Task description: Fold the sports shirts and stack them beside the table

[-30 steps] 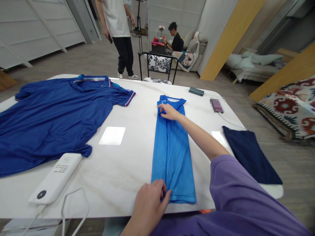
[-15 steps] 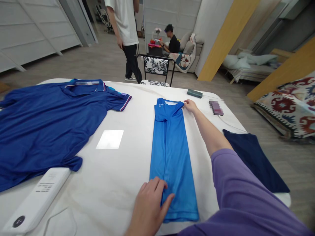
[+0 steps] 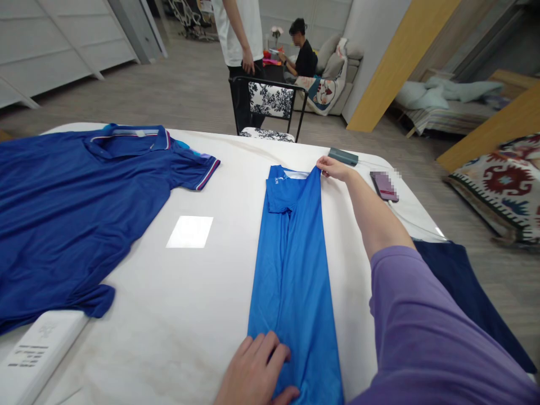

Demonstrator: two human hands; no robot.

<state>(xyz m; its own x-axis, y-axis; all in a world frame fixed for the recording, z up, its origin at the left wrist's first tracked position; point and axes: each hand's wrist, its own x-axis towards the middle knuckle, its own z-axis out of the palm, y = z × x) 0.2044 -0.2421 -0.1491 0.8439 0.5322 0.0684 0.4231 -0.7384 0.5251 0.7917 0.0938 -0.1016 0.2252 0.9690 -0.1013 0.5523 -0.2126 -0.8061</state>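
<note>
A bright blue T-shirt [image 3: 306,253], folded into a long narrow strip, lies lengthwise on the white table [image 3: 189,292]. Its white-lined neck opening is at the far end, with a short sleeve folded inward below it. Pinching the far right shoulder corner, my right hand [image 3: 332,167] draws that corner up a little. My left hand [image 3: 256,371] rests at the near left edge of the T-shirt, fingers loosely bent and thumb apart. The shirt's near end runs out of view. To the left, a dark blue polo shirt [image 3: 97,202] is spread out.
A white device [image 3: 42,354] touches the polo's lower edge. At the right are a dark green power bank [image 3: 343,156], a phone [image 3: 383,185] with a cable, and folded navy cloth [image 3: 472,292]. Beyond stand a chair [image 3: 270,101] and a person [image 3: 240,34]; another person [image 3: 304,53] sits.
My right hand has pinched the shoulder corner and pulled it slightly away and up, tightening the cloth. The left hand stays at the near edge. The standing person appears farther right.
</note>
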